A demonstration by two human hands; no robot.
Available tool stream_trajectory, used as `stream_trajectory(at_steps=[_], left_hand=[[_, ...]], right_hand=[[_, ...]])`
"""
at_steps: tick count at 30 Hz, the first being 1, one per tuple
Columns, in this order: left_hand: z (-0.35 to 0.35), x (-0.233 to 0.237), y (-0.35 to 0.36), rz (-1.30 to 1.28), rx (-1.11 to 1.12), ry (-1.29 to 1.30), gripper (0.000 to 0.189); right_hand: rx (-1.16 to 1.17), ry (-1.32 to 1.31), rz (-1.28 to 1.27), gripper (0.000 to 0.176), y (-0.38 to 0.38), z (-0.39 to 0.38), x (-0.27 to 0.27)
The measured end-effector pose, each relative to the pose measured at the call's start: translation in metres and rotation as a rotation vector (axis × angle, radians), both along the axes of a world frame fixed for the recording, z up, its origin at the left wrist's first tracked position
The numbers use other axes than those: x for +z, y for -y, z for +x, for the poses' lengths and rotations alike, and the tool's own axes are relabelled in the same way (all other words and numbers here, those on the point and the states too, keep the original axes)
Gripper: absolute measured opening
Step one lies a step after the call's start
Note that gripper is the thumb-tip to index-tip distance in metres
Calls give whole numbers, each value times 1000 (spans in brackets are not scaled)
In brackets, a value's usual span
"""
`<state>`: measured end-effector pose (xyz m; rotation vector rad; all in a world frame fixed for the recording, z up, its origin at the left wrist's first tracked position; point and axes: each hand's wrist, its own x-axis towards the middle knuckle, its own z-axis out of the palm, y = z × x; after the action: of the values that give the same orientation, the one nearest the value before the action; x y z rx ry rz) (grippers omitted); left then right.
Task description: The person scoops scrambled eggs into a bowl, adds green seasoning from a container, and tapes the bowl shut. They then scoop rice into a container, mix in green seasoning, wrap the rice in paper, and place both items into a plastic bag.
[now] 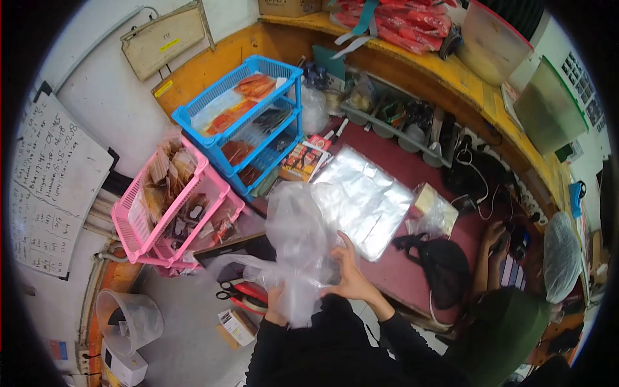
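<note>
One clear plastic bag [296, 222] up before torso [322, 348], near surface [387, 276]. Left hand [276, 306] at lower end, fingers hidden, grip can't be told; right hand [358, 280] alongside, fingers spread. Looks light, limp, slippery: best pinched by edges.

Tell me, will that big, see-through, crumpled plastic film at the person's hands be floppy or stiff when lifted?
The clear, crumpled plastic film will probably flop, since it is creased and bunched around the left hand and right hand. It's likely light for its size, looking thin enough to see through. Its shiny surface might be slippery.
</note>
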<state>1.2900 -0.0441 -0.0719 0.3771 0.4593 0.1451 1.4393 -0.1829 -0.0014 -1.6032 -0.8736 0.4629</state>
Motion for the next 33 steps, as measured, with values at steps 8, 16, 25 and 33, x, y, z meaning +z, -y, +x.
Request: stream_trajectory(at_steps=[8, 16, 25, 33], left_hand=[[-154, -9, -2, 586, -117, -349, 37], [-213, -1, -20, 444, 20, -479, 39], [-232, -59, 2, 566, 308, -923, 32], [-236, -33, 1, 725, 462, -1015, 26]], right_hand=[[160, -812, -550, 69, 132, -94, -147], [-1112, -14, -650, 32, 140, -15, -369], [-709, 87, -1055, 27, 25, 97, -478], [-480, 93, -1150, 23, 55, 53, -441]])
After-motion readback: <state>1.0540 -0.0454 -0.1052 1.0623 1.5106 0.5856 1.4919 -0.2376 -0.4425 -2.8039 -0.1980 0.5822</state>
